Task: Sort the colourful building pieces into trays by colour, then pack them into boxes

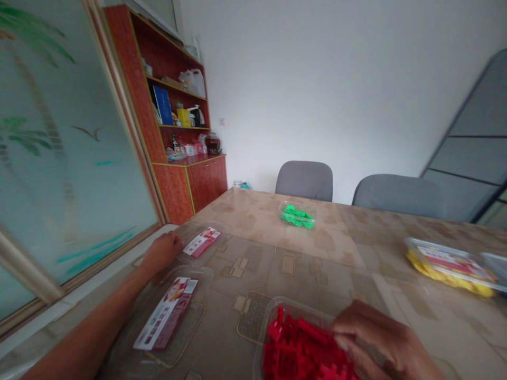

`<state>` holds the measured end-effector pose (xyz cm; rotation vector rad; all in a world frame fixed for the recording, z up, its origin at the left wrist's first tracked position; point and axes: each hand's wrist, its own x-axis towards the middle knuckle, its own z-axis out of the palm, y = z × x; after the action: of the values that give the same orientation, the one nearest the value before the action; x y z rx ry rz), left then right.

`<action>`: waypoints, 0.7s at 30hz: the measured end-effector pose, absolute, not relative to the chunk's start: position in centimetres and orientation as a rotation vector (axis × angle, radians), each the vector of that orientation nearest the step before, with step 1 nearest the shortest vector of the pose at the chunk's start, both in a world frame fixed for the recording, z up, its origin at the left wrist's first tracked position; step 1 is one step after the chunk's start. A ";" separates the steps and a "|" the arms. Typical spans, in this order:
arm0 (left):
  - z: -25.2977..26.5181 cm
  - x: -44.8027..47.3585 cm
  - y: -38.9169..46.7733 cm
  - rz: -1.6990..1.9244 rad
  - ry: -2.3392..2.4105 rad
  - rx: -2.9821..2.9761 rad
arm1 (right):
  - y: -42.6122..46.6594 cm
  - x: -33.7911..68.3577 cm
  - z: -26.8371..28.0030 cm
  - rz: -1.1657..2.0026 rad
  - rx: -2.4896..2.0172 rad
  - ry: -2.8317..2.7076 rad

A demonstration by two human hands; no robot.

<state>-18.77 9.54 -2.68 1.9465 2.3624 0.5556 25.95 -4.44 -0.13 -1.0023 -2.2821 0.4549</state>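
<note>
My left hand [168, 249] is at the table's left side, its fingers curled at the edge of a clear plastic lid [202, 242] with a red and white label. Nearer me lies a second clear lid [166, 314] with a similar label, under my left forearm. Close in front of me, a clear plastic container [266, 322] holds a heap of red plastic pieces [303, 348]. My right hand [382, 338] is closed at this container's right rim, thumb and fingers pinching; its fingertips are partly hidden.
Farther back stands an uncovered clear container with green pieces [298, 216]. To the right is a lidded container of yellow pieces [451, 266], with another clear item [495, 264] beside it. Two grey chairs [304, 180] line the far edge. A wooden cabinet [206, 182] stands behind, left.
</note>
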 end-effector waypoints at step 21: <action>0.5 -13.7 8.2 1.245 1.781 1.661 | -4.2 25.7 -1.5 0.335 -0.988 -2.393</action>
<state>-13.72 8.19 0.52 1.6609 1.7815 1.2447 25.67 -4.15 -1.53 -0.9877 -2.3932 0.3349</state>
